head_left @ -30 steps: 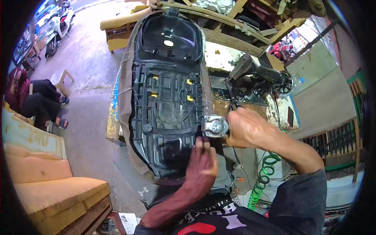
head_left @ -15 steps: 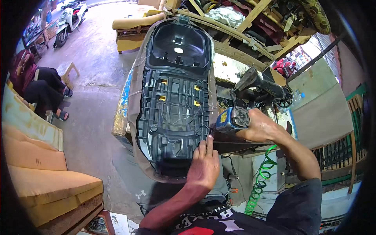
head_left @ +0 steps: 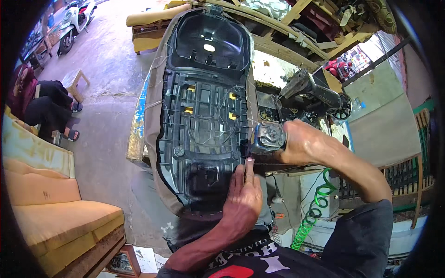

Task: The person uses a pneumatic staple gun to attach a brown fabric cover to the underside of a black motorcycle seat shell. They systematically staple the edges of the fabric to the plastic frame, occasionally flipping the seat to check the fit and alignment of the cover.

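Note:
An upturned black plastic seat base (head_left: 204, 116) with a brown cover (head_left: 155, 125) wrapped around its edges lies lengthwise in front of me. My right hand (head_left: 303, 143) grips a blue and silver staple gun (head_left: 270, 136), held against the right edge of the base. Just below the gun, my left hand (head_left: 243, 194) lays its stretched fingers along that same edge, pressing on the cover. A green coiled air hose (head_left: 315, 213) hangs below my right arm. The nose of the staple gun is mostly hidden.
A black sewing machine (head_left: 315, 92) stands right of the seat. A seated person (head_left: 51, 104) is at the left, near a small stool (head_left: 74, 82). An orange cushioned bench (head_left: 60, 222) is lower left. Stacked wood (head_left: 296, 18) lies behind; a scooter (head_left: 74, 25) stands farther off.
The staple gun has turned in my right hand and shifted slightly right and up along the edge since a second ago. My left hand stays by the edge, a little farther right.

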{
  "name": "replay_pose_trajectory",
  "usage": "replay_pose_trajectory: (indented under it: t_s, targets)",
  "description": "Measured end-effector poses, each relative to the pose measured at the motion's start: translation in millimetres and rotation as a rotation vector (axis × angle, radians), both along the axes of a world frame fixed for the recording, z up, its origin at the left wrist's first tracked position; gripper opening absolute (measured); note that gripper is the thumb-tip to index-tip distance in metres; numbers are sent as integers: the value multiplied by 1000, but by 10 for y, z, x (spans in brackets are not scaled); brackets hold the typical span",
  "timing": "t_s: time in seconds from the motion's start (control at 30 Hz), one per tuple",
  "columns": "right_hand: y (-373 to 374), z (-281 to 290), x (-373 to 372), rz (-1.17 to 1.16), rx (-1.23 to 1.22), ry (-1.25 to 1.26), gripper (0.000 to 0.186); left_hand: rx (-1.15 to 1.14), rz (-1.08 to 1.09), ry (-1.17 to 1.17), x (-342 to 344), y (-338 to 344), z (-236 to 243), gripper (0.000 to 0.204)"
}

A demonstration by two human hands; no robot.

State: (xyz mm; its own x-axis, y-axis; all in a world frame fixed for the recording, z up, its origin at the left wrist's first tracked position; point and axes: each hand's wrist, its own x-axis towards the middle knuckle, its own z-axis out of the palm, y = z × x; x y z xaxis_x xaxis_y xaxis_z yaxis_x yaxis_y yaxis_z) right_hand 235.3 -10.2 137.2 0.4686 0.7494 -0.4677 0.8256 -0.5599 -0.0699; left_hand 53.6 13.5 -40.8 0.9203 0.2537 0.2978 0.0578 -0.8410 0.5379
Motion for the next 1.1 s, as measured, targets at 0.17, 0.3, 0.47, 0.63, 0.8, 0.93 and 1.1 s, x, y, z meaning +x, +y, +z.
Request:
replay_pose_trajectory:
  t_s: [0.17, 0.3, 0.47, 0.63, 0.8, 0.93, 1.1]
  targets:
    - [-30, -150, -81, 46, 79, -49, 22, 94, 5, -171, -30, 22, -105, 30]
    - [55, 44, -71, 38, 9, 4, 33, 103, -3, -17, 54, 127, 108, 20]
    - [-521, 109, 305, -36, 355, 106, 39, 34, -109, -184, -92, 309, 264, 22]
    - [-1132, -263, 683, -261, 264, -122, 47, -277, 25, -331, -755, 854, 681, 22]
    - [-1684, -1353, 1349, -218, 395, -283, 65, -567, 678, -491, -986, 1815, 320, 18]
    - [-1806, -1671, 1654, -255, 444, -430, 66, -574, 592, -510, -693, 2595, -42, 30]
    - [-1473, -1721, 1181, -485, 454, -732, 60, -740, 458, -507, -237, 2955, -166, 47]
